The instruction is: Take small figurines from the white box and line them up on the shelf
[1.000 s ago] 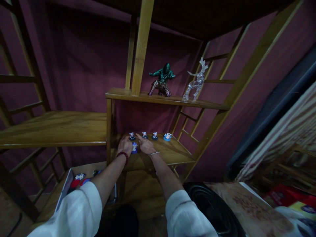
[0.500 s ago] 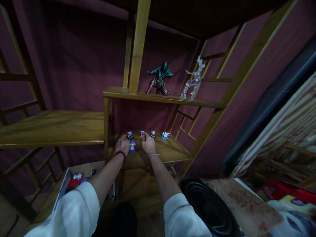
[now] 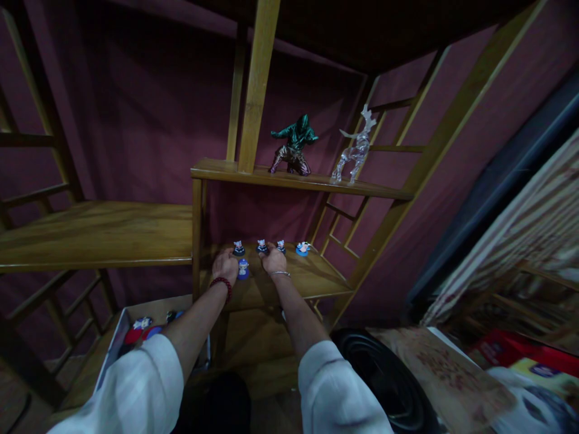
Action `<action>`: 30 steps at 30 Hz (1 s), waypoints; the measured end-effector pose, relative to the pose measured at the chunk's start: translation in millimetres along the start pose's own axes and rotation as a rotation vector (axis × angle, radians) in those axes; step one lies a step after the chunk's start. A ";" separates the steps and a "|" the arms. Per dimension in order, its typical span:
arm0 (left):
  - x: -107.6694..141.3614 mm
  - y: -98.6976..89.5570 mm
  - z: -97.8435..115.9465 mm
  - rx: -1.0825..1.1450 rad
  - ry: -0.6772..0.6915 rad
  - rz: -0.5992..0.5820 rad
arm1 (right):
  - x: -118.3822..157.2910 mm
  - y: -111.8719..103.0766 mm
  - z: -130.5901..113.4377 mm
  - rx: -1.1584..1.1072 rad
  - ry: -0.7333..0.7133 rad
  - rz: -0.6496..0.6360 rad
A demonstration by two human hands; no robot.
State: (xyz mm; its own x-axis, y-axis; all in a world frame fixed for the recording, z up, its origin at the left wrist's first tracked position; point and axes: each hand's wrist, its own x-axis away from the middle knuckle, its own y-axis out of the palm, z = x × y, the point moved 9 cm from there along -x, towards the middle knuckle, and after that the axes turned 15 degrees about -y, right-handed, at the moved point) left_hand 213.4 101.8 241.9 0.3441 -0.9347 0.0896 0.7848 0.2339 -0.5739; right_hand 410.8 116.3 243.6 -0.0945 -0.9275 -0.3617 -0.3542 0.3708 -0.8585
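My left hand (image 3: 225, 266), with a dark red bead bracelet, rests on the lower shelf, fingers curled and partly hidden. Its fingertips reach the left side of a small figurine on a black base (image 3: 239, 248); a blue-based figurine (image 3: 243, 269) stands just to its right. My right hand (image 3: 274, 261), wearing a thin silver bracelet, has its thumb and finger closed about the base of another black-based figurine (image 3: 261, 245). Beyond these fingers stands a similar figurine (image 3: 281, 245). Farther right sits a figurine on a light blue base (image 3: 303, 248).
On the upper shelf (image 3: 253, 175) kneel a green hooded statue (image 3: 296, 144) and, beside it, a clear deer figure (image 3: 355, 150). An open box (image 3: 111, 337) with more figurines lies low at the left. A black coiled item (image 3: 380, 374) is at lower right.
My right hand has shifted slightly right and down, so the figurine at its fingertips shows more fully. My left hand has barely moved.
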 end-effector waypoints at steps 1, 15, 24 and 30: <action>1.0 -0.4 0.3 -0.003 -0.004 -0.004 | -0.7 0.0 -1.8 0.017 -0.010 -0.018; -0.9 1.7 -0.8 0.011 0.005 0.011 | -10.9 4.5 -9.1 0.100 -0.058 -0.045; -2.9 3.4 -1.6 0.006 0.014 0.019 | -11.2 5.2 -10.1 0.114 -0.076 -0.046; -2.1 2.3 -0.8 -0.007 0.009 0.022 | -9.3 5.5 -10.6 0.106 -0.070 -0.048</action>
State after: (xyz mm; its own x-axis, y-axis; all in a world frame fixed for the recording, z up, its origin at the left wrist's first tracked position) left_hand 214.1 104.1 239.8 0.3564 -0.9317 0.0700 0.7739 0.2524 -0.5809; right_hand 399.9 126.4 246.1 -0.0135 -0.9402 -0.3403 -0.2562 0.3322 -0.9078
